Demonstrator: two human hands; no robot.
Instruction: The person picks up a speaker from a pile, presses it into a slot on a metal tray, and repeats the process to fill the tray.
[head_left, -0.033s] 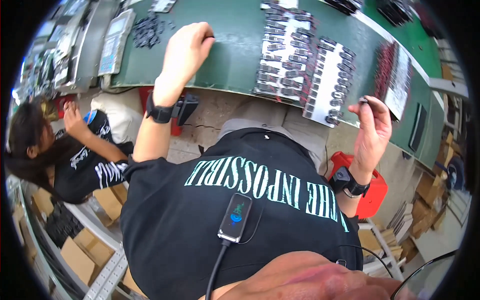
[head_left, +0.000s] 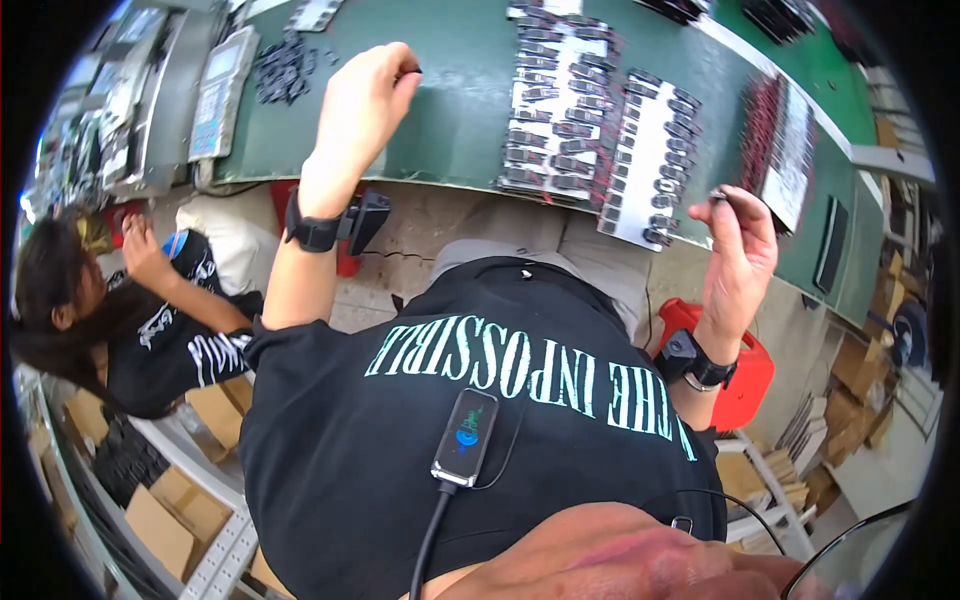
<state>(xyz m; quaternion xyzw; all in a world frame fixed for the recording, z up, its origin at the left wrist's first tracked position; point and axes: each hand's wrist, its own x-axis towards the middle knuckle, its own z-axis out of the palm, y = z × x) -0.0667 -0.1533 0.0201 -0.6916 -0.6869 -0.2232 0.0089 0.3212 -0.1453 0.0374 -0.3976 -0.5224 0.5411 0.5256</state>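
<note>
Over the green bench my left hand [head_left: 368, 105] is closed, thumb against curled fingers. A bit of something dark shows at its fingertips, too small to name. My right hand [head_left: 738, 240] is at the bench's front edge, with thumb and forefinger pinched on a small dark piece [head_left: 718, 195]. Just left of it lies a white tray [head_left: 640, 150] with rows of small black parts. A second white tray [head_left: 557, 130] beside it carries more black parts with thin red wires. The loose pile of small black pieces [head_left: 285, 70] sits to the left of my left hand.
A grey device with a keypad [head_left: 212, 95] stands on the bench [head_left: 455, 110] at left. Red wires in a bundle [head_left: 762, 130] lie at right beside a long black bar [head_left: 831, 245]. A red container [head_left: 745, 375] is below my right wrist. Another person [head_left: 140, 310] sits at left.
The whole view has shifted slightly, so the bench and trays appear a little further left. Both hands keep the same closed poses.
</note>
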